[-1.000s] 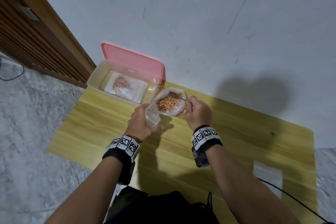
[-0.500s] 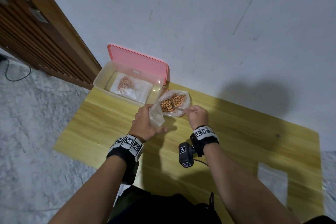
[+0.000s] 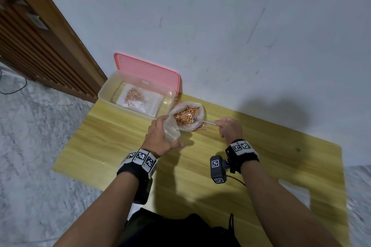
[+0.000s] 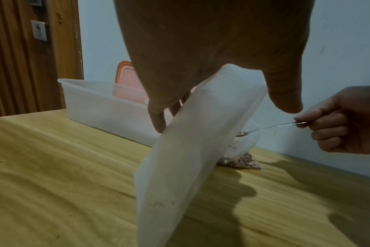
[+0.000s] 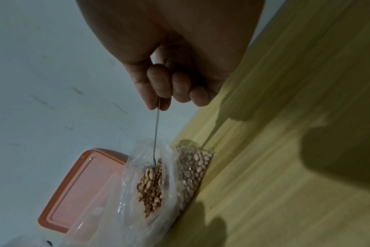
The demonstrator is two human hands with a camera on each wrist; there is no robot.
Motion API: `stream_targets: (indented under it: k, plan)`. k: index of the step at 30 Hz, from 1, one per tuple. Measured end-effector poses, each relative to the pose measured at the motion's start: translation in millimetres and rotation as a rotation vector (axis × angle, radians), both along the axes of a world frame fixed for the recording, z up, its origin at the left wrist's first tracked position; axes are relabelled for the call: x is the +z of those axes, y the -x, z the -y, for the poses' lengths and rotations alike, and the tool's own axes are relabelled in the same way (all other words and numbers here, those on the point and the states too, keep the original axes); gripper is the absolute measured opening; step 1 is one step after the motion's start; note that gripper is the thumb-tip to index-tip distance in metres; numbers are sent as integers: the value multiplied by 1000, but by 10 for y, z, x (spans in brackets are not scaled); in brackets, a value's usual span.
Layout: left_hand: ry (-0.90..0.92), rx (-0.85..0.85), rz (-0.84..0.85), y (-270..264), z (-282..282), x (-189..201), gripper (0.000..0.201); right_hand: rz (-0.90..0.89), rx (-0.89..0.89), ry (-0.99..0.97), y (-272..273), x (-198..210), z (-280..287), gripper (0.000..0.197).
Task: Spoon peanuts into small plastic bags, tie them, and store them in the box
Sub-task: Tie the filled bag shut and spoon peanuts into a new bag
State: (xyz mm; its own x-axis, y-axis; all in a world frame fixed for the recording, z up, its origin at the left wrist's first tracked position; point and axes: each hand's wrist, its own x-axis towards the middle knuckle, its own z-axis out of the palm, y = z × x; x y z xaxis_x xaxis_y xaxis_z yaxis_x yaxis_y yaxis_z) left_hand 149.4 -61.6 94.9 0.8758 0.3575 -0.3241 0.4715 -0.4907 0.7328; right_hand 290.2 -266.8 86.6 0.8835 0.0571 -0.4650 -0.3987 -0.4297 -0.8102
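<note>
A big clear bag of peanuts (image 3: pixel 186 116) (image 5: pixel 152 183) sits open on the wooden table (image 3: pixel 261 166), near the wall. My right hand (image 3: pixel 228 129) (image 5: pixel 169 86) pinches a thin metal spoon (image 3: pixel 202 120) (image 5: pixel 156 130) (image 4: pixel 270 127) by its handle end, its bowl down among the peanuts. My left hand (image 3: pixel 160 138) (image 4: pixel 201 66) holds a small empty plastic bag (image 3: pixel 170 131) (image 4: pixel 190 158) upright by its top, just left of the big bag. A clear box (image 3: pixel 106 94) (image 4: pixel 99 103) at the table's far left corner holds a filled peanut bag (image 3: pixel 138 98).
The box's pink lid (image 3: pixel 148 70) (image 5: pixel 78 187) leans against the grey wall behind it. A wooden slatted door (image 3: pixel 40 42) stands at the left. The table's left and near edges drop to a marble floor (image 3: pixel 36 146).
My right hand has drawn back to the right along the spoon, and its wrist has turned. The spoon bowl now lies in the peanuts. The left hand keeps the small bag in place.
</note>
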Motion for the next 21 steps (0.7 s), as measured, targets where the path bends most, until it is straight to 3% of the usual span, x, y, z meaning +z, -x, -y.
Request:
stream_targets:
  k: [5,9,11,15,19,21]
  plan:
    - [11,-1,-1,-30,29,11,108,-3,68,-33,-125,210,98,18]
    - [38,-7,-28,-49,51,17,109,30,74,-213,-223,437,137,30]
    - [62,-4,-33,-54,61,31,110,23,71,-257,-254,571,142,28]
    - [105,21,23,-67,86,77,118,23,168,-218,-286,787,119,22]
    - [124,16,59,-80,128,73,110,117,376,-63,-245,911,-20,26]
    - [142,4,69,-102,172,83,97,181,462,2,-179,905,-133,18]
